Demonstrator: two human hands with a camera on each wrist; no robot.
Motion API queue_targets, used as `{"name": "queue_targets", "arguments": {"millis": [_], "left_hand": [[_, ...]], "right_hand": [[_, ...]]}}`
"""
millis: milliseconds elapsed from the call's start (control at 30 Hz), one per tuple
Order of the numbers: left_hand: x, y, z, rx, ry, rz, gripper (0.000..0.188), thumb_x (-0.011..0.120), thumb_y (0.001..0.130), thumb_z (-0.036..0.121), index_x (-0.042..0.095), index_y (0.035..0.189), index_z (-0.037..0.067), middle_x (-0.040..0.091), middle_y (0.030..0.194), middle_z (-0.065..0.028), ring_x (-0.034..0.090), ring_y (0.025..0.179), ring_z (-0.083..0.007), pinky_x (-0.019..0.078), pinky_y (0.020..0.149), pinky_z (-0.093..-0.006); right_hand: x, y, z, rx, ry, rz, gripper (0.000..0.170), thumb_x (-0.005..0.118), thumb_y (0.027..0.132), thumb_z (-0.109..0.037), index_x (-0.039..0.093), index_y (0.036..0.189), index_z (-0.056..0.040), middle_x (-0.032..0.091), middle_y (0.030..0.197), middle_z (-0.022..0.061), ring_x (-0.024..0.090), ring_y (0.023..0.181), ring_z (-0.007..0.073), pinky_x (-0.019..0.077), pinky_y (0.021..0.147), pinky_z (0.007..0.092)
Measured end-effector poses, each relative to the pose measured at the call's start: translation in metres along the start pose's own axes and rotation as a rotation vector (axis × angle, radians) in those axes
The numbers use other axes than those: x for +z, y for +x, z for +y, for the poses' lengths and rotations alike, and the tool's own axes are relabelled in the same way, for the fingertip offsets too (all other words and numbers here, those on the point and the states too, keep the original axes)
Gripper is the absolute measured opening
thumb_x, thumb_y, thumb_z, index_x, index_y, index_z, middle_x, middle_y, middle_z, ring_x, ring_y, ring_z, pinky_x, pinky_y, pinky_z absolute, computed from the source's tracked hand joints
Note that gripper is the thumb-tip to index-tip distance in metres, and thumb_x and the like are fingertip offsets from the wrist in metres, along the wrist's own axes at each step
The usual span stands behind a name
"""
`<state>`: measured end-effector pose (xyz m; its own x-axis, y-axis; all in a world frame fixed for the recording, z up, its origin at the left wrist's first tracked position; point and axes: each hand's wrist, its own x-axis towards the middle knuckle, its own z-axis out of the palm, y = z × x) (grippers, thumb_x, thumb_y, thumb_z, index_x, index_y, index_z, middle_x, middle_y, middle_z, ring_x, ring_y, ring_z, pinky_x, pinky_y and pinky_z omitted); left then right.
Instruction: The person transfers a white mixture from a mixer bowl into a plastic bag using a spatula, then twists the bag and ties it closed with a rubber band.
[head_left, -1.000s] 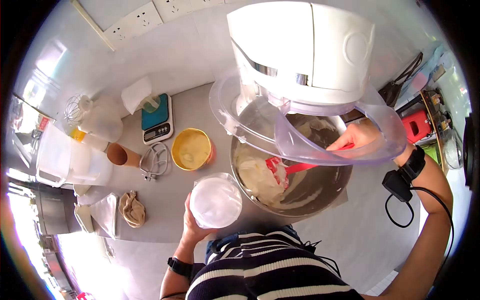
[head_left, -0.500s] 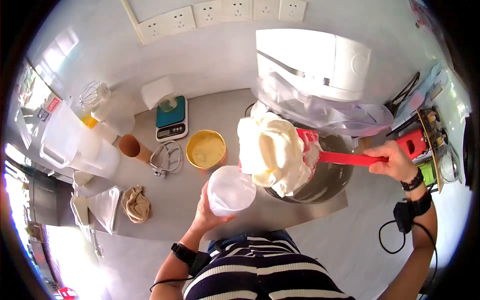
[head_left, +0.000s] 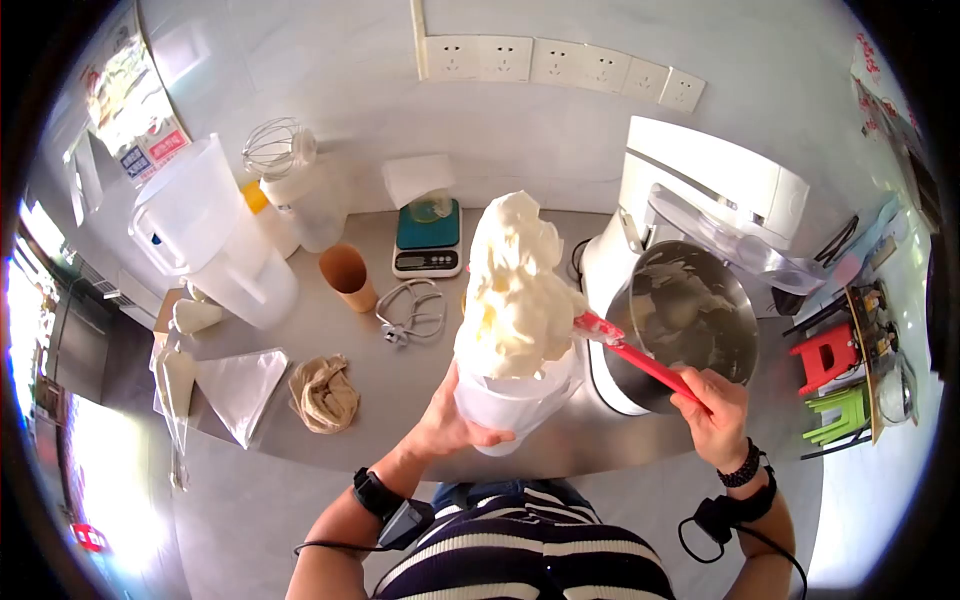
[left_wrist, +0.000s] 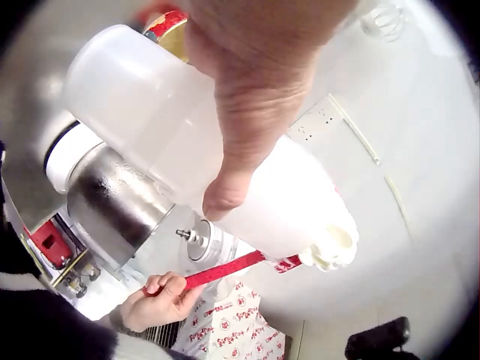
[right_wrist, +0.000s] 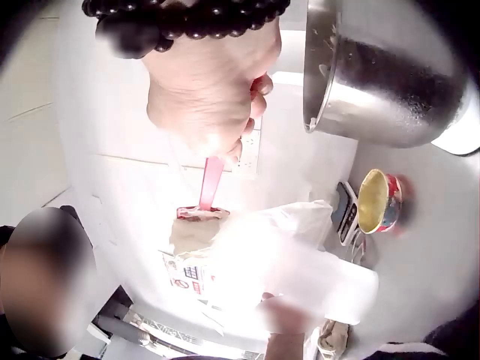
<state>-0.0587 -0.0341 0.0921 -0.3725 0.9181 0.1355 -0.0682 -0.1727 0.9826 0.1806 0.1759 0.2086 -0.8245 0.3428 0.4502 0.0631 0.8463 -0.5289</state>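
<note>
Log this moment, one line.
left hand: holds translucent plastic container | right hand: grips red spatula | whipped cream: heaped over container mouth | steel mixer bowl: cream-smeared inside

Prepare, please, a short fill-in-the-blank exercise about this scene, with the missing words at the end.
The right grip holds a spatula coloured ____.
In the head view, the mixing bowl is to the ____ of the translucent plastic container held by the left grip.
The red plastic stool is next to a ____ one.

Missing words: red; right; green.
</note>
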Motion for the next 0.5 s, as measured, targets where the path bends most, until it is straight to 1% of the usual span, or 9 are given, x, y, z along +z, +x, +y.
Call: {"name": "queue_targets", "arguments": {"millis": [100,200,300,333,433,467,500], "left_hand": [[-0.011,-0.006,0.009,-0.016,-0.110,0.022,0.112,0.087,0.054,0.013,0.017,0.141,0.005,0.040,0.134,-0.0099,0.040,0.124,-0.0215,0.0340,0.103,-0.0373],[-0.018,-0.013,0.011,-0.009,-0.171,0.036,0.112,0.087,0.053,0.012,0.018,0.141,0.004,0.041,0.133,-0.0099,0.040,0.123,-0.0211,0.0342,0.103,-0.0370],[-0.027,-0.018,0.007,0.026,-0.121,0.050,0.112,0.087,0.053,0.012,0.019,0.141,0.004,0.041,0.133,-0.0100,0.040,0.123,-0.0210,0.0344,0.103,-0.0370],[-0.028,-0.020,0.007,0.020,-0.139,0.053,0.111,0.087,0.053,0.012,0.019,0.141,0.004,0.041,0.133,-0.0100,0.040,0.123,-0.0210,0.0344,0.103,-0.0369],[-0.029,-0.021,0.010,0.016,-0.171,0.060,0.111,0.086,0.054,0.011,0.019,0.141,0.004,0.041,0.133,-0.0102,0.040,0.124,-0.0209,0.0344,0.103,-0.0368],[-0.029,-0.021,0.010,0.024,-0.162,0.061,0.111,0.086,0.054,0.011,0.019,0.141,0.004,0.041,0.133,-0.0103,0.040,0.124,-0.0209,0.0345,0.103,-0.0368],[-0.030,-0.021,0.010,0.031,-0.151,0.061,0.110,0.086,0.054,0.010,0.019,0.141,0.004,0.041,0.133,-0.0104,0.040,0.124,-0.0209,0.0345,0.103,-0.0367]], "right_hand": [[0.008,0.009,-0.009,-0.176,-0.157,0.044,0.029,0.067,0.077,-0.001,0.062,0.106,-0.0002,0.057,0.072,0.0098,0.056,0.057,0.0224,0.0432,0.051,0.0302],[0.006,0.018,-0.016,-0.251,-0.319,0.039,0.033,0.068,0.072,0.002,0.063,0.104,-0.0018,0.054,0.068,0.0095,0.055,0.056,0.0249,0.0420,0.048,0.0327],[-0.001,0.027,-0.025,-0.308,-0.472,0.003,0.035,0.069,0.070,0.003,0.063,0.104,-0.0032,0.052,0.066,0.0089,0.055,0.056,0.0240,0.0410,0.047,0.0333],[-0.005,0.029,-0.024,-0.369,-0.531,-0.002,0.037,0.069,0.068,0.002,0.064,0.104,-0.0049,0.049,0.065,0.0075,0.052,0.053,0.0225,0.0386,0.045,0.0327],[-0.024,0.041,-0.036,-0.453,-0.690,-0.121,0.039,0.067,0.067,0.002,0.064,0.105,-0.0067,0.047,0.065,0.0056,0.049,0.051,0.0216,0.0372,0.044,0.0327],[-0.030,0.045,-0.038,-0.496,-0.746,-0.151,0.040,0.063,0.067,0.001,0.064,0.106,-0.0086,0.045,0.066,0.0036,0.047,0.051,0.0202,0.0354,0.045,0.0318],[-0.034,0.051,-0.043,-0.532,-0.775,-0.179,0.040,0.062,0.067,0.000,0.064,0.106,-0.0091,0.045,0.066,0.0033,0.048,0.051,0.0200,0.0352,0.045,0.0316]]}}
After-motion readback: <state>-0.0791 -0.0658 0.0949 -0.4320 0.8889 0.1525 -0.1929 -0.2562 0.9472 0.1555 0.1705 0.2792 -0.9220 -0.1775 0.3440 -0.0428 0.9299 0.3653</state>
